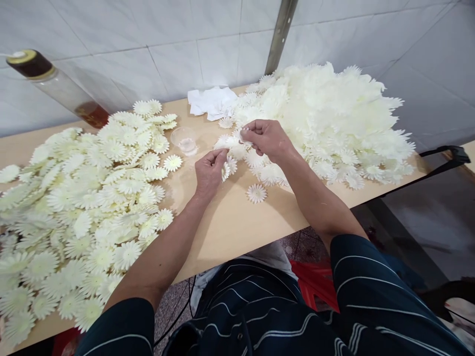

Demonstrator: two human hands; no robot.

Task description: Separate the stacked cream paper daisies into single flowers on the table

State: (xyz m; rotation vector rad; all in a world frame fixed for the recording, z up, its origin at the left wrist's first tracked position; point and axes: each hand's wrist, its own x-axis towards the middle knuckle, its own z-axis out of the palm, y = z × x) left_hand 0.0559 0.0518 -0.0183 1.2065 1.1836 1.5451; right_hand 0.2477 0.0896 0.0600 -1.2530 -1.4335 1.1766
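Note:
My left hand (211, 170) is closed in a pinch over the middle of the table, with a pale artificial flower head (230, 166) at its fingertips. Just right of it and slightly higher, my right hand (269, 140) has thumb and fingers pressed together. Something small and whitish shows at those fingertips, too small to name against the petals behind. Below the right hand lies a single flower head (257, 193). A shallow clear dish (184, 140) with whitish stuff in it stands left of the hands.
Loose cream flower heads (100, 198) cover the table's left side. A larger pile of white flower heads (326, 118) fills the right. Crumpled white paper (211, 102) lies near the tiled wall. A bottle with brown liquid (70, 91) leans in view at left. The table (218, 232) ends before my body.

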